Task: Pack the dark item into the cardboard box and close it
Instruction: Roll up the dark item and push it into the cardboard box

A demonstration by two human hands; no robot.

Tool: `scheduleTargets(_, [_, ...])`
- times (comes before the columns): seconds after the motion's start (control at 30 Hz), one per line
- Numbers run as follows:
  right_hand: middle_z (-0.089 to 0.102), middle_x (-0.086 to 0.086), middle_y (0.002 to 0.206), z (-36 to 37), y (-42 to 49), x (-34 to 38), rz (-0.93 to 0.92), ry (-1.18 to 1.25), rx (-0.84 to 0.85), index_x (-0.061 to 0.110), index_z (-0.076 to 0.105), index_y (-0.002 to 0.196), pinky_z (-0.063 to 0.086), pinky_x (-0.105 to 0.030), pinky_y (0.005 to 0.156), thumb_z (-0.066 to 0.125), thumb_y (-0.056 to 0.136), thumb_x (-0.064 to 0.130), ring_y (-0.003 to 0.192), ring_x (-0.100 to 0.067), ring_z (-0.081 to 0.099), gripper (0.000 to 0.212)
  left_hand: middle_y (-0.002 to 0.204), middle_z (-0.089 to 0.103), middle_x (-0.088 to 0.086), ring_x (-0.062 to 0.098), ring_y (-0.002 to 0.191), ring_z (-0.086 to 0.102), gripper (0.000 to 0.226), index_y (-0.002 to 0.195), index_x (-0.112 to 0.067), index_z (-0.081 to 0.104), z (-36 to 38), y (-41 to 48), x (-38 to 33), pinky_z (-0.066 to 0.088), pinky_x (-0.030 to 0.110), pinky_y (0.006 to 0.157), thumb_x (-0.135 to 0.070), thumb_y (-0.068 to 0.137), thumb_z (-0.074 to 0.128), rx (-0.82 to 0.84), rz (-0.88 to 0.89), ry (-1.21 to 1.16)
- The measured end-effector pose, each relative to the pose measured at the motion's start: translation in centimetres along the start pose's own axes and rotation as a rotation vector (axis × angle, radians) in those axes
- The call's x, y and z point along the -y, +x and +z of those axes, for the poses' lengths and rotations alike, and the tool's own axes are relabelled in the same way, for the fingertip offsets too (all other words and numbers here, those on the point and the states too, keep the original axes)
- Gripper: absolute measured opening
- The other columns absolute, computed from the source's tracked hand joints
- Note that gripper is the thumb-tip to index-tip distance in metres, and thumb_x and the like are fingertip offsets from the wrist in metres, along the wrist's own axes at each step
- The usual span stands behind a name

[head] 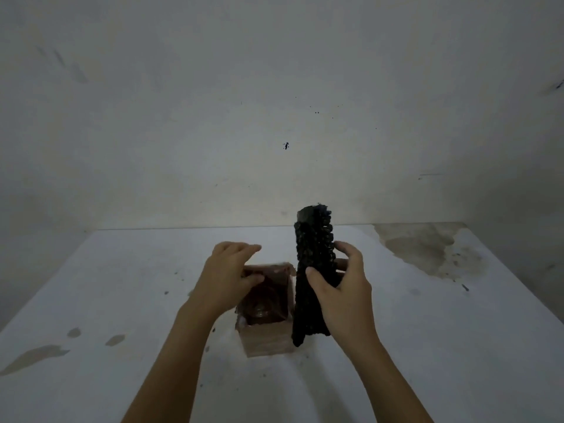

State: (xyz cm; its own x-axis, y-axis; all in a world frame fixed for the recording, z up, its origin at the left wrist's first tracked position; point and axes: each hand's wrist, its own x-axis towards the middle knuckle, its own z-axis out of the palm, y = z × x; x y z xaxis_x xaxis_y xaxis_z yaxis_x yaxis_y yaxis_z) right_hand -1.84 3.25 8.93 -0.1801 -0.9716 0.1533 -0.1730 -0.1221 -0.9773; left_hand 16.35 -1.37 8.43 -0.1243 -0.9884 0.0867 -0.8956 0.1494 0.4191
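Note:
A small brown cardboard box stands open on the white table, its inside dark and lined with something shiny. My left hand rests on the box's left rim, thumb inside the opening, fingers spread over the top. My right hand grips a long dark knitted item around its middle. The item stands almost upright just right of the box, its lower end hanging beside the box's right wall, its top above the table's far edge.
The white table has brown stains at the far right corner and small smears at the front left. A pale, marked wall rises directly behind the table's far edge.

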Motion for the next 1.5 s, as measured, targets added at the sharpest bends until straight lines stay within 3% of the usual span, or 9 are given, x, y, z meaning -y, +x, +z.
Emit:
scheduleTargets(0.17, [0.052,0.001,0.106,3.3,-2.1,-0.2,-0.244,-0.282,-0.015,0.019,0.047,0.111,0.046,-0.011,0.073,0.065,0.081,0.012,0.09,-0.014,0.054,0.035,0.066,0.063,0.006,0.025,0.067,0.057,0.015,0.084,-0.008,0.066,-0.8,3.5,0.4,0.047,0.036,0.066,-0.011,0.086,0.052,-0.048,-0.042,-0.258])
scheduleTargets(0.3, [0.059,-0.012,0.1,7.1,-2.0,-1.8,-0.385,-0.723,0.003,0.011,0.055,0.109,0.053,-0.02,0.057,0.075,0.069,0.012,0.079,-0.023,0.059,0.045,0.078,0.065,0.015,0.029,0.07,0.054,0.013,0.083,-0.004,0.063,-1.9,5.7,1.0,0.038,0.032,0.06,-0.008,0.083,0.05,-0.032,-0.046,-0.167])
scheduleTargets(0.47, [0.068,-0.02,0.081,11.8,1.4,-3.6,-0.05,-1.191,0.183,0.004,0.07,0.079,0.054,-0.028,0.052,0.089,0.042,0.027,0.068,-0.028,0.063,0.048,0.075,0.063,0.011,0.025,0.067,0.054,0.025,0.079,-0.006,0.063,-2.0,6.4,0.9,0.041,0.034,0.063,-0.027,0.088,0.052,0.019,-0.051,-0.257])
scheduleTargets(0.57, [0.067,-0.016,0.095,13.3,2.2,-3.8,-0.014,-1.462,0.368,0.005,0.066,0.096,0.049,-0.034,0.076,0.068,0.078,0.031,0.091,-0.029,0.056,0.031,0.071,0.062,0.007,0.025,0.065,0.056,0.025,0.078,-0.009,0.063,-1.8,6.0,1.1,0.044,0.036,0.064,-0.028,0.089,0.051,0.013,-0.032,-0.235])
scheduleTargets(0.77, [0.06,-0.013,0.086,9.7,4.1,-1.8,0.076,-0.714,0.666,0.002,0.056,0.078,0.05,-0.04,0.084,0.044,0.09,0.009,0.087,-0.028,0.056,0.019,0.07,0.06,0.005,0.025,0.063,0.055,0.024,0.088,-0.009,0.062,-1.1,5.0,1.8,0.047,0.04,0.064,-0.029,0.09,0.05,0.0,-0.004,-0.281])
scheduleTargets(1.07, [0.041,-0.016,0.14,8.6,4.5,-6.5,-0.003,-0.89,0.648,0.004,0.035,0.136,0.032,-0.037,0.109,0.035,0.095,0.026,0.126,-0.029,0.036,0.046,0.077,0.062,0.003,0.024,0.072,0.058,0.023,0.094,-0.013,0.063,-0.1,4.4,1.6,0.041,0.03,0.062,-0.029,0.091,0.047,-0.03,0.033,-0.251])
scheduleTargets(1.3, [0.063,-0.014,0.111,9.8,7.7,-5.7,0.16,-0.874,0.826,0.011,0.055,0.112,0.05,-0.038,0.085,0.036,0.09,0.026,0.096,-0.028,0.059,0.033,0.134,0.049,0.007,0.02,0.12,0.046,0.045,0.13,-0.015,0.04,1.5,1.8,0.9,0.04,0.032,0.104,-0.03,0.089,0.051,-0.098,-0.015,-0.383])
scheduleTargets(1.4, [0.066,-0.015,0.105,9.9,8.3,-5.9,0.176,-0.895,0.857,0.009,0.06,0.104,0.053,-0.042,0.087,0.04,0.088,0.028,0.094,-0.028,0.062,0.032,0.114,0.054,0.016,0.017,0.109,0.042,0.033,0.111,-0.009,0.049,3.3,-1.8,0.5,0.027,0.01,0.099,-0.024,0.082,0.05,-0.621,0.113,-0.349])
scheduleTargets(1.5, [0.063,-0.013,0.082,8.8,7.9,-5.8,0.151,-0.789,0.771,0.002,0.058,0.085,0.048,-0.031,0.064,0.044,0.087,0.017,0.079,-0.029,0.06,0.02,0.102,0.053,0.005,0.014,0.095,0.046,0.022,0.096,-0.014,0.052,6.6,-5.2,1.4,0.039,0.013,0.09,-0.027,0.079,0.055,-0.533,0.31,-0.174])
